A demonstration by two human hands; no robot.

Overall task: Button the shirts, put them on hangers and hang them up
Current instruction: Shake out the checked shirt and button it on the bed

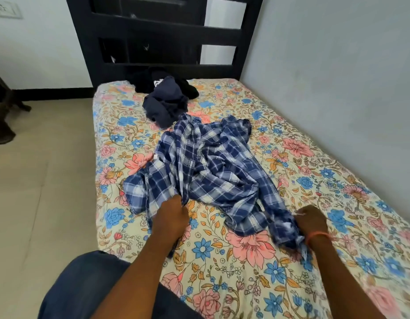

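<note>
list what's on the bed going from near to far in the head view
left hand and right hand gripping the hem → plaid shirt → navy garment → black garment → dark headboard

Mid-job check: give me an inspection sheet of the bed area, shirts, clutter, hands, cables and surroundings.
Surface: bed with floral sheet, wrinkled.
Job's things: blue plaid shirt lies crumpled and spread mid-bed; no hangers seen.
Clutter: dark clothes pile by the dark headboard.
Hands: left hand grips the shirt's near edge; right hand grips another bunched part of it.
Cables: nothing seen.
Surroundings: pale wall on the right, tiled floor on the left.
</note>
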